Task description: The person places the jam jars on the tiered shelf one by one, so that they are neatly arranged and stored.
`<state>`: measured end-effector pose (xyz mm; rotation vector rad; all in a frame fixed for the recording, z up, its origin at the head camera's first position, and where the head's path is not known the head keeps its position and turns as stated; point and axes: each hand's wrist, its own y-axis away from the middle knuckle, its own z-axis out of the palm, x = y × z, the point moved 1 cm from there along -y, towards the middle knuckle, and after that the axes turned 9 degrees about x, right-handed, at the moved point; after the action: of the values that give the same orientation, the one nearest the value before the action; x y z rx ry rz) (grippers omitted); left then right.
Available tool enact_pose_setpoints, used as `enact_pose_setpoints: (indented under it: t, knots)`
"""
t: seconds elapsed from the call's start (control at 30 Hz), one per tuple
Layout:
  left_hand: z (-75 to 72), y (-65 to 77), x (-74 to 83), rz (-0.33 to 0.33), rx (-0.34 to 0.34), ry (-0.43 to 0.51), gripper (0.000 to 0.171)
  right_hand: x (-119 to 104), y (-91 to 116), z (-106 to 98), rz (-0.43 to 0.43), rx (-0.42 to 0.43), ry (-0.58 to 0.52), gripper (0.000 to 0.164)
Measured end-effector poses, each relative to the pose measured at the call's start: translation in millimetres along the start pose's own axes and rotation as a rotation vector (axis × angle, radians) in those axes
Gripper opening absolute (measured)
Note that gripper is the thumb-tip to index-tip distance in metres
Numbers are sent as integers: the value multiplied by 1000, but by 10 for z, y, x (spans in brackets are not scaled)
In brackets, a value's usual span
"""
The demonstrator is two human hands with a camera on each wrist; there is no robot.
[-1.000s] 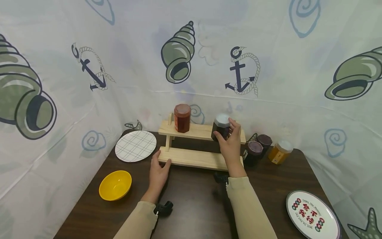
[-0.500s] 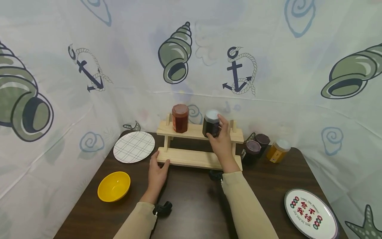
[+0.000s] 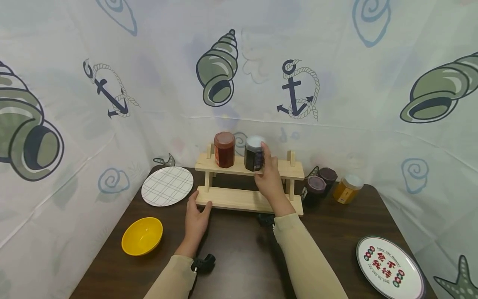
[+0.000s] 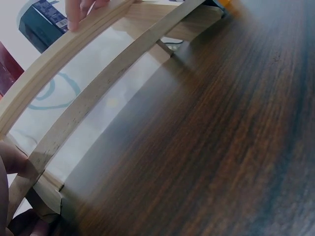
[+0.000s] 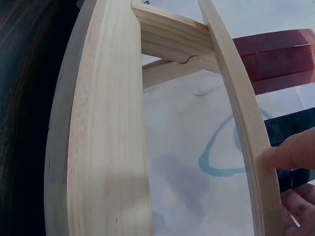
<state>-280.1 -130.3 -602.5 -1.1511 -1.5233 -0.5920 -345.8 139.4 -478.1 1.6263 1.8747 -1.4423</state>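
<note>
A dark jar with a pale lid (image 3: 254, 155) stands on the upper board of the two-tier wooden rack (image 3: 239, 199). My right hand (image 3: 269, 178) is at the jar's right side, index finger along the lid; the thumb (image 5: 293, 151) touches the board's front edge, below the jar. To the left of that jar is a red jar (image 3: 224, 150), separated by a small gap. My left hand (image 3: 196, 218) holds the left end of the lower board between thumb and fingers; part of this grip is cut off in the left wrist view.
Two dark jars with purple lids (image 3: 314, 189) and an amber jar (image 3: 348, 189) stand right of the rack. A checked plate (image 3: 167, 186) and a yellow bowl (image 3: 142, 236) lie left; a plate with red characters (image 3: 390, 268) lies front right. A patterned cloth hangs behind.
My right hand and the dark jar have moved left along the upper board, closer to the red jar. The thumb has dropped from the jar to the board's edge. My left hand stays put.
</note>
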Motion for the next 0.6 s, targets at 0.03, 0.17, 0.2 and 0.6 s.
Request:
enact_pose_setpoints:
  t: [0.03,0.17,0.2,0.6]
  knots:
    - [0,5,-4,-1,-1,-2,74,-2,4,8,1,-3,2,124]
    - [3,24,-17,-7,-1,-3,73,-23,25,34,6,6,26,124]
    - [4,27,-16,-9,-1,-1,73,-27,31,39,4,11,34,124]
    - [16,5,15,-9,12,-21,72,-53,14,128,-30,11,96,131]
